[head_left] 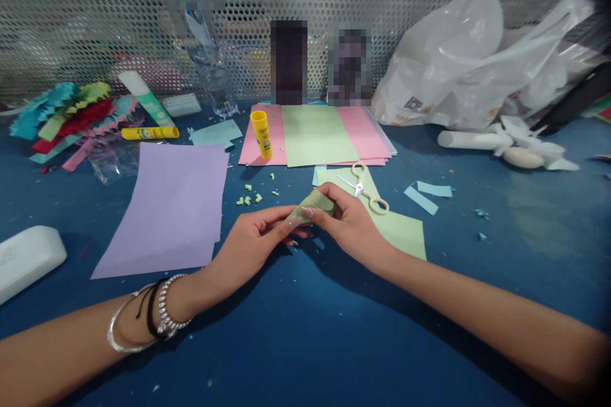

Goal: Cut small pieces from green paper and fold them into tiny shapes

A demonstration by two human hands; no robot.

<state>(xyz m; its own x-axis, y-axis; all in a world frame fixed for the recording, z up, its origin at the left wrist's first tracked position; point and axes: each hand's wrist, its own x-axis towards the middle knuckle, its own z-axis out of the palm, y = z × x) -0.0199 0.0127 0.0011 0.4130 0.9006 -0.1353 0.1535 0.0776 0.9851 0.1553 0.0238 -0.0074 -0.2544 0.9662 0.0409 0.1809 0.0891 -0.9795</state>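
Between my two hands, a small piece of light green paper is held above the blue table. My left hand pinches its left end, thumb on top and fingers underneath. My right hand grips the other end, its thumb pressed near the left thumb. Whether the paper is folded or rolled is hard to tell, as fingers cover part of it. Just beyond the right hand, cream-handled scissors lie with blades apart on a sheet of green paper. Green paper scraps are scattered beyond the left hand.
Purple paper lies at left, near a white case. A yellow glue stick stands by stacked pink and green sheets. Blue strips lie at right. Crinkled paper pieces and a plastic bag sit at the back.
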